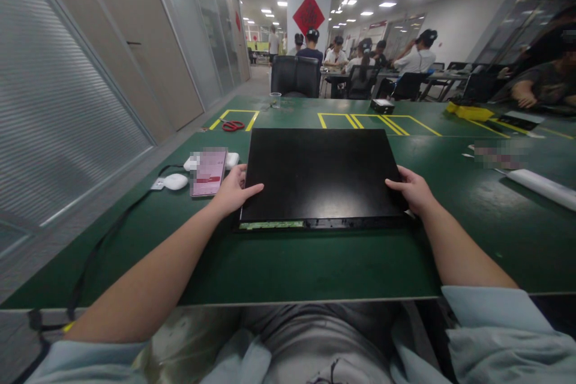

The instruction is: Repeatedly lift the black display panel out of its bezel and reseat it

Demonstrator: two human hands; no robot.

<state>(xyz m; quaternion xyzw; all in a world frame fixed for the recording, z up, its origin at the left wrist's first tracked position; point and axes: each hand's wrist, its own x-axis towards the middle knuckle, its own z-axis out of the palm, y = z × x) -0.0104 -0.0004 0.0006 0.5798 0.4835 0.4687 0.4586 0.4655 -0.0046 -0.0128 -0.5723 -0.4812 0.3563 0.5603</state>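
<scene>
A black flat display panel lies between my two hands, low over or on the green table; I cannot tell whether it touches. Along its near edge runs a thin strip with a green circuit board at the left end. My left hand grips the left side, thumb on top and fingers partly hidden at the edge. On the opposite side my right hand holds the panel the same way. Close to my left hand lies a phone with a pinkish screen.
White earbud-like cases and a black strap sit at left. Red-handled scissors, a clear cup and a black box stand farther back. A white roll lies right. A person sits at the right.
</scene>
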